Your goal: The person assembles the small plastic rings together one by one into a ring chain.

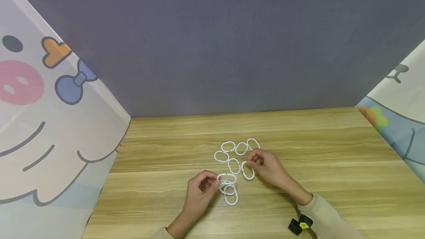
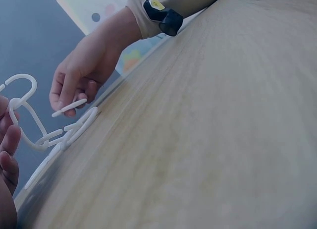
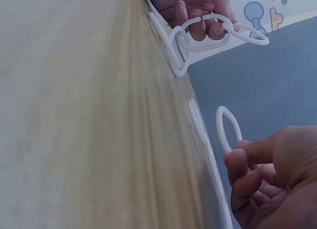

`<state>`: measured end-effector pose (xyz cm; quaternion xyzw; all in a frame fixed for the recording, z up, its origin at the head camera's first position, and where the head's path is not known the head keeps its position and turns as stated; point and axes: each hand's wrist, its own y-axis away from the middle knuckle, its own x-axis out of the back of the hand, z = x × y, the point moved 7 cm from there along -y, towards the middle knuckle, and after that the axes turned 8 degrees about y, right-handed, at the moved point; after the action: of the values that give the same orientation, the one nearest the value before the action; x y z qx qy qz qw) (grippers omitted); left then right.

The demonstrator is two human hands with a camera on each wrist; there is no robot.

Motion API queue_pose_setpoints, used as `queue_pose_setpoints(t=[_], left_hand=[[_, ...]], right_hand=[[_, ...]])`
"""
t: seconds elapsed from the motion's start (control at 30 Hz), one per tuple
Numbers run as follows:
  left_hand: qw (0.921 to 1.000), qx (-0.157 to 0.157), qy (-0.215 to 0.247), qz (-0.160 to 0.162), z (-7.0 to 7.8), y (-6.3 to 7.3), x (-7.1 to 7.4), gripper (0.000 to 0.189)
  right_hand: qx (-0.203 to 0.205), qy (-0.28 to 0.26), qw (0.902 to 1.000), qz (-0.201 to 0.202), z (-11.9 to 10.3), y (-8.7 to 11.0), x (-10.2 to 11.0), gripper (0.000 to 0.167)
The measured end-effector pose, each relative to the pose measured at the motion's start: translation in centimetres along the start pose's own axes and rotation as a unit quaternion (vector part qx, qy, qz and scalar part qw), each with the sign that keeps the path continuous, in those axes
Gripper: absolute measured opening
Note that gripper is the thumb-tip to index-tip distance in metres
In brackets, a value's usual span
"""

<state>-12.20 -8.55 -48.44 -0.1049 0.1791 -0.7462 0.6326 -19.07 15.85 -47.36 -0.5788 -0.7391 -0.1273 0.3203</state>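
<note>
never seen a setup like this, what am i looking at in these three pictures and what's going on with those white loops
There's no robot here: these are a person's two bare hands at a wooden table. The big picture comes from a camera worn on the head, looking forward and down. The other two come from cameras worn on the wrists, one left, one right, so each sees its own hand close up and the other across the table.

The left hand holds a short chain of joined white links. The right hand pinches a single white link. More loose-looking white links lie close together on the table.
</note>
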Motion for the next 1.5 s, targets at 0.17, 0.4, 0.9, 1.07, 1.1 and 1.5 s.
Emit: queue_pose_setpoints(t=[0.17,0.4,0.9,1.07,1.1,1.5], left_hand=[[1.0,0.001,-0.002,-0.001,0.0,0.0,0.0,0.012],[1.0,-0.002,0.0,-0.003,0.0,0.0,-0.1,0.012],[0.9999,0.012,-0.007,-0.005,-0.2,0.2,0.0,0.009],[0.9997,0.023,-0.006,-0.003,-0.3,0.2,0.0,0.009],[0.9997,0.024,-0.007,-0.003,-0.3,0.2,0.0,0.008],[0.9999,0.013,-0.008,-0.008,-0.1,0.0,-0.1,0.008]], right_hand=[[-0.009,-0.051,0.9986,0.007,-0.5,0.1,0.4,0.014],[-0.025,-0.115,0.9931,0.0,-1.6,0.4,0.9,0.008],[-0.02,-0.136,0.9904,-0.017,-4.2,0.9,0.9,0.01],[-0.01,-0.154,0.9877,-0.025,-4.7,1.0,0.5,0.01],[-0.009,-0.156,0.9873,-0.026,-4.8,1.0,0.4,0.01],[-0.016,-0.153,0.9873,-0.04,-5.5,1.2,-0.5,0.012]])
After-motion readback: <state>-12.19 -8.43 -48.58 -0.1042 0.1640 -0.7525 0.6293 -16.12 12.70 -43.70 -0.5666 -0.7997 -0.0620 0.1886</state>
